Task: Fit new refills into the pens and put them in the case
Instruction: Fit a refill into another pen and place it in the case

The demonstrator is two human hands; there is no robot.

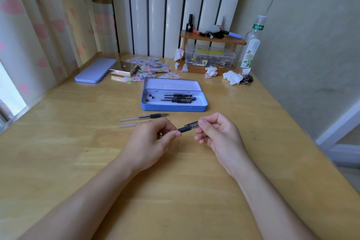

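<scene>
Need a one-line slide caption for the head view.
Both hands, left hand and right hand, hold one black-grip pen above the wooden desk, in front of the open blue case.

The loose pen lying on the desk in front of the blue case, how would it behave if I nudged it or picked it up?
The loose pen looks round and slim, so a sideways nudge on the glossy desk would probably roll it. It seems light and stiff, being thin clear plastic. Its dark ribbed grip likely gives fingers the surest hold.
</scene>
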